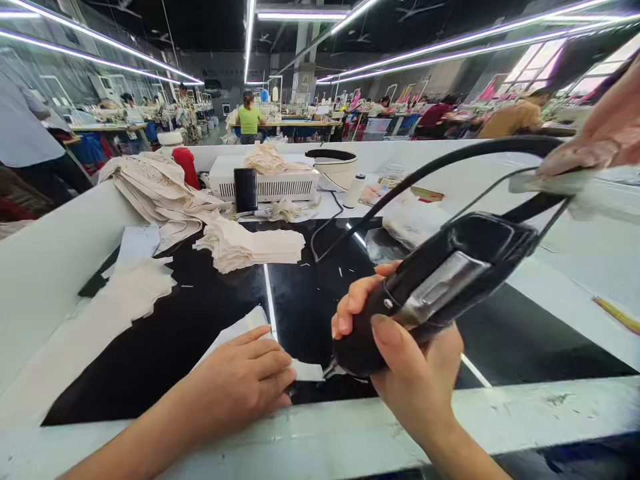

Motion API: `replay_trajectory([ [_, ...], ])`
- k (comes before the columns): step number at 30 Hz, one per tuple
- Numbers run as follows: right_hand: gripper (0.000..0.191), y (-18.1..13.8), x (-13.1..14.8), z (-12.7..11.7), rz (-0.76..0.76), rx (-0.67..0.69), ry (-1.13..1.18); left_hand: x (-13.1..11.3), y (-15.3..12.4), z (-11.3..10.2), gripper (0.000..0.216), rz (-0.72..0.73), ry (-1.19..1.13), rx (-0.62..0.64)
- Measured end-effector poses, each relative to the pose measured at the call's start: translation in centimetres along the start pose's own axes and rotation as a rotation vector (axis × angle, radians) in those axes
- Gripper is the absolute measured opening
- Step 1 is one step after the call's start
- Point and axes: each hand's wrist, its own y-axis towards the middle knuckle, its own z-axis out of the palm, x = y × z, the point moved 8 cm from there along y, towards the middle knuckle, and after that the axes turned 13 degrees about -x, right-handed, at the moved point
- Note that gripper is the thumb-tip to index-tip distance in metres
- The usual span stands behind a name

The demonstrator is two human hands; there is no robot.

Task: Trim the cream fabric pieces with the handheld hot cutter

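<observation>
My left hand (245,377) lies flat, fingers stretched out, on a small white cloth piece (243,327) near the front of a black glossy board (200,313). The cloth is partly hidden under my palm, and a strip of it shows to the right of my fingertips. My right hand (405,373) is wrapped round a black corded hand cutter (445,280), which is tilted with its thin metal tip down at the right end of that strip. Whether the tip touches the cloth I cannot tell.
A stack of cream cloth pieces (255,247) lies behind my left hand, more cloth (100,313) at left. Farther back stand a white vented box (285,181) and a phone (245,190). A thick black cable (450,160) arches toward what looks like another person's hand (590,143).
</observation>
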Motion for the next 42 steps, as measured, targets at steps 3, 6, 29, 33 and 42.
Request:
replay_trajectory([
  [3, 0.038, 0.5, 0.2, 0.5, -0.003, -0.029, 0.019, 0.1, -0.1, 0.3, 0.019, -0.015, -0.004, 0.026],
  [6, 0.038, 0.7, 0.0, 1.2, -0.008, -0.032, 0.043, 0.1, 0.0, 0.6, 0.019, -0.026, -0.014, 0.035],
  [29, 0.03, 0.9, -0.5, 0.0, -0.019, 0.021, 0.015, -1.1, 1.3, 2.2, 0.026, -0.022, -0.012, 0.01],
  [33, 0.034, 1.1, -0.2, -0.3, -0.045, -0.011, 0.017, -0.7, 0.7, 2.1, 0.02, -0.017, 0.001, 0.036],
  [42, 0.031, 1.1, -0.3, -0.3, -0.055, -0.013, -0.002, -0.6, 0.8, 1.6, 0.017, -0.017, 0.004, 0.044],
])
